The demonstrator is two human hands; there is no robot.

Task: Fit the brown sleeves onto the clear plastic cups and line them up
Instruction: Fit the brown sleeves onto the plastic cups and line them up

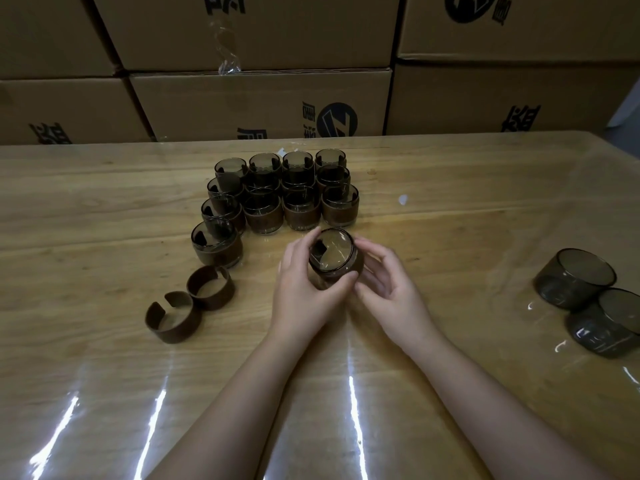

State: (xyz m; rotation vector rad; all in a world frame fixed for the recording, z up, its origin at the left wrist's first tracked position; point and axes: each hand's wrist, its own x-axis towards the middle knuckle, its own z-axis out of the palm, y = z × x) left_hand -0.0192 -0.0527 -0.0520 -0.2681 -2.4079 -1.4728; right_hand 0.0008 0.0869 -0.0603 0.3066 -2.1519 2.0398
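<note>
I am looking down on a pale wooden tabletop [450, 188] that is lying under a clear glossy film, with streaks of light glaring along its near edge. Behind it, stacked cardboard boxes [263, 98] printed with dark logos are filling the whole back of the room. At the centre, the left hand [304, 285] is holding a sleeved cup [334, 258] just above the surface, its grip curled around the cup's left side and thumb under the near rim. The right hand [388, 282] is sitting against the cup's right side with fingers loosely bent; I cannot tell whether that grip is actually grasping it. Beyond the hands, finished cups [287, 192] in brown sleeves are standing packed together in rows. To the left, 2 loose brown sleeves [192, 303] are lying touching each other. Far right, 2 bare cups [592, 299] are resting side by side.
</note>
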